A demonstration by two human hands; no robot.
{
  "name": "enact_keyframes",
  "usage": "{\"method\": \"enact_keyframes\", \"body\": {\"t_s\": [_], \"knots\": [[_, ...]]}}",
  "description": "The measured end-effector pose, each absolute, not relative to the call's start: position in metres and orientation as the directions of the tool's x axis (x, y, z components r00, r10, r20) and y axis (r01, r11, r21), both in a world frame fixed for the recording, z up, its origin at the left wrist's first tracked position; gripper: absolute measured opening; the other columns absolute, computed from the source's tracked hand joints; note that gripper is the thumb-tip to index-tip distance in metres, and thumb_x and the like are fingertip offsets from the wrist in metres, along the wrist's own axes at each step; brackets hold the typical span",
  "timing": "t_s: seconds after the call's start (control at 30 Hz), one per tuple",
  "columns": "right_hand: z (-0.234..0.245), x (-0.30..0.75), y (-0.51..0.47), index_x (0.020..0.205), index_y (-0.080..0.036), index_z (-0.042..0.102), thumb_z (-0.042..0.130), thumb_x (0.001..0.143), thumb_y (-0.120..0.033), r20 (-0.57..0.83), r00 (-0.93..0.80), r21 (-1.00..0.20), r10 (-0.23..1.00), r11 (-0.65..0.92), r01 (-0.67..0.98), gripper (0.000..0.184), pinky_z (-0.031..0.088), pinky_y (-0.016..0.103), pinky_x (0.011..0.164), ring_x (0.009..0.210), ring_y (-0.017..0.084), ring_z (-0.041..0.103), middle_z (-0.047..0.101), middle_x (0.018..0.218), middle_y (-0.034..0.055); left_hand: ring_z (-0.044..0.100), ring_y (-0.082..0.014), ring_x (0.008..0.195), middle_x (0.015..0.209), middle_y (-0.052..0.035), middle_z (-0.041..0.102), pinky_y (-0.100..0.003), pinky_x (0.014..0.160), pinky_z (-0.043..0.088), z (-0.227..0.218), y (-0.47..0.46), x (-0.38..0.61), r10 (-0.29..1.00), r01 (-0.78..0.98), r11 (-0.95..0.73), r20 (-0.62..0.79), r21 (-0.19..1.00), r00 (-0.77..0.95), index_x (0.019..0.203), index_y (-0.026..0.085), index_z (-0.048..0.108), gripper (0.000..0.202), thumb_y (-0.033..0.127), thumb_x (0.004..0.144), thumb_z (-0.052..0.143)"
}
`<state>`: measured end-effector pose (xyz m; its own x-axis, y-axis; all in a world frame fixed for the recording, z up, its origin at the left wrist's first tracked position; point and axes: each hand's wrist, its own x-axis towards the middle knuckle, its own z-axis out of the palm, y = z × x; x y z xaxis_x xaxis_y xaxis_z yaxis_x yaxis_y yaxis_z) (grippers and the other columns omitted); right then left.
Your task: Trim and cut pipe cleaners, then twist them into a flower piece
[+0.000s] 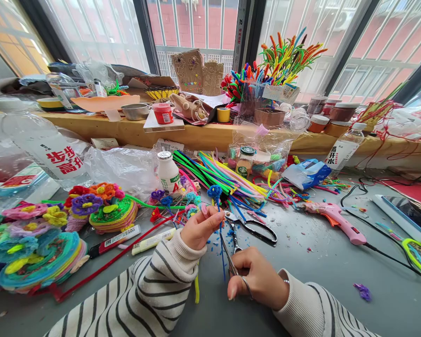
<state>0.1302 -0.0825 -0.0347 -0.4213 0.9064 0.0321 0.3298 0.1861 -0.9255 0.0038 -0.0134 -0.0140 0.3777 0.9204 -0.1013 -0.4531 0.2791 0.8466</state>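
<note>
Between the fingertips of my left hand [200, 228] is a blue pipe-cleaner flower [214, 191], its fuzzy stem [222, 255] hanging straight down. My right hand [257, 275] is closed on the handles of metal scissors [232, 266], whose blades lie close beside that stem; whether they touch it I cannot tell. Another pair of scissors with black handles [263, 233] lies on the table just behind my right hand. Blue fuzz clippings are scattered around there. A bundle of coloured pipe cleaners [210, 174] lies beyond my hands.
At the left are stacked pipe-cleaner flower pieces [42, 262], marker pens [115, 239] and a water bottle [52, 145]. A pink glue gun [337, 220] with a black cord lies at the right, near a phone [407, 217]. A milk bottle [167, 173] stands behind. Craft supplies crowd the windowsill [133, 133].
</note>
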Motion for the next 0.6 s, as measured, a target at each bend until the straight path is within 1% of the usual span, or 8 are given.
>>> {"method": "enact_keyframes", "body": {"t_s": [0.13, 0.2, 0.3, 0.37, 0.43, 0.6], "knots": [[-0.0324, 0.1272, -0.0826, 0.032, -0.015, 0.028, 0.038, 0.052, -0.074, 0.004, -0.371, -0.948, 0.929, 0.122, 0.294, 0.063, 0.021, 0.018, 0.034, 0.034, 0.004, 0.03, 0.035, 0.033, -0.0037, 0.039, -0.0035, 0.045, 0.051, 0.006, 0.041, -0.019, 0.047, 0.034, -0.0135, -0.0115, 0.003, 0.944, -0.478, 0.267, -0.128, 0.837, 0.303, 0.043, 0.014, 0.042, 0.032, 0.026, 0.042, 0.073], [-0.031, 0.1279, -0.0825, 0.033, -0.015, 0.028, 0.037, 0.052, -0.075, 0.009, -0.374, -0.948, 0.927, 0.127, 0.291, 0.063, 0.021, 0.018, 0.034, 0.034, 0.004, 0.03, 0.036, 0.033, -0.0035, 0.038, -0.0031, 0.045, 0.05, 0.0064, 0.04, -0.018, 0.046, 0.034, -0.013, -0.0111, 0.0026, 0.947, -0.493, 0.269, -0.135, 0.827, 0.291, 0.043, 0.014, 0.042, 0.033, 0.025, 0.042, 0.073], [-0.0285, 0.1309, -0.0827, 0.034, -0.014, 0.035, 0.029, 0.052, -0.077, 0.043, -0.419, -0.933, 0.907, 0.187, 0.308, 0.066, 0.021, 0.019, 0.036, 0.037, 0.005, 0.028, 0.033, 0.035, -0.004, 0.042, -0.004, 0.048, 0.05, 0.0065, 0.039, -0.019, 0.051, 0.037, -0.0118, -0.0112, 0.0017, 0.94, -0.497, 0.294, -0.153, 0.817, 0.306, 0.044, 0.014, 0.043, 0.032, 0.026, 0.041, 0.073], [-0.0271, 0.1329, -0.083, 0.039, -0.013, 0.043, 0.023, 0.053, -0.078, 0.051, -0.469, -0.923, 0.881, 0.221, 0.315, 0.07, 0.021, 0.019, 0.037, 0.039, 0.006, 0.028, 0.032, 0.037, -0.004, 0.043, -0.0046, 0.049, 0.05, 0.0064, 0.04, -0.019, 0.053, 0.039, -0.0111, -0.0115, 0.0011, 0.937, -0.496, 0.299, -0.153, 0.815, 0.314, 0.044, 0.015, 0.043, 0.032, 0.026, 0.041, 0.073], [-0.0263, 0.134, -0.0833, 0.044, -0.012, 0.048, 0.021, 0.054, -0.078, 0.043, -0.512, -0.917, 0.858, 0.237, 0.32, 0.073, 0.02, 0.019, 0.038, 0.04, 0.006, 0.027, 0.031, 0.039, -0.0043, 0.044, -0.0046, 0.05, 0.05, 0.0063, 0.04, -0.019, 0.052, 0.039, -0.011, -0.0119, 0.0008, 0.937, -0.492, 0.294, -0.147, 0.819, 0.315, 0.043, 0.015, 0.043, 0.033, 0.027, 0.041, 0.073], [-0.0277, 0.1344, -0.0837, 0.047, -0.011, 0.05, 0.02, 0.054, -0.078, 0.039, -0.558, -0.892, 0.829, 0.28, 0.354, 0.073, 0.02, 0.019, 0.038, 0.041, 0.006, 0.026, 0.032, 0.041, -0.0043, 0.041, -0.0041, 0.047, 0.05, 0.0063, 0.04, -0.018, 0.048, 0.036, -0.0127, -0.0123, 0.0017, 0.941, -0.487, 0.282, -0.14, 0.827, 0.307, 0.044, 0.015, 0.042, 0.032, 0.026, 0.042, 0.073]]}}
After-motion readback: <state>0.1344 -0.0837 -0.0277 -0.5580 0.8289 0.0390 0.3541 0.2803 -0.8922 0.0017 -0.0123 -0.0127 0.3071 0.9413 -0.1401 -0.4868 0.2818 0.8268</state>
